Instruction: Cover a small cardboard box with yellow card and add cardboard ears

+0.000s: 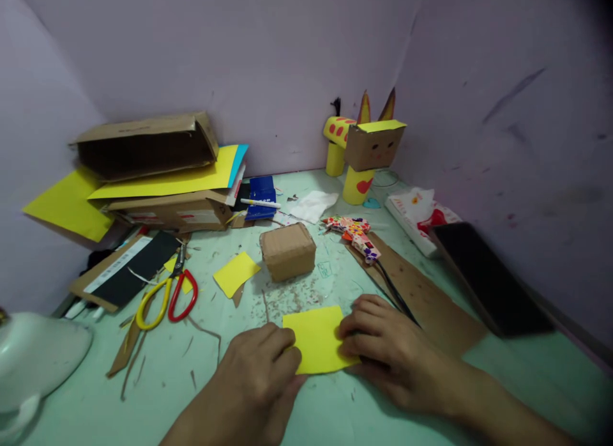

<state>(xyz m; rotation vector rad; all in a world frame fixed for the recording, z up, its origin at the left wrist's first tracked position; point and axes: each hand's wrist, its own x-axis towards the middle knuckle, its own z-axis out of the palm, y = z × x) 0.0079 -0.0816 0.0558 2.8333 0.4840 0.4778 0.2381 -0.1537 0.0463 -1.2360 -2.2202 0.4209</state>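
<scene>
A yellow sheet of paper (320,340) is held between my two hands just above the table's near part. My left hand (265,369) grips its left edge with curled fingers, the thumb underneath. On the right edge, my right hand (383,350) pinches the paper in the same manner. Beyond the sheet sits a small brown cardboard box (288,251). Left of that box lies a smaller yellow paper piece (236,275). Scissors (175,286) with one yellow and one red handle rest further left.
A glue gun (357,235) in patterned wrap lies on a cardboard strip (421,292). A dark phone (488,276) leans at right beside a tissue pack (421,219). A cardboard animal (373,146) stands behind. Boxes (148,149) with coloured paper are stacked at back left; a white mug (43,356) is near left.
</scene>
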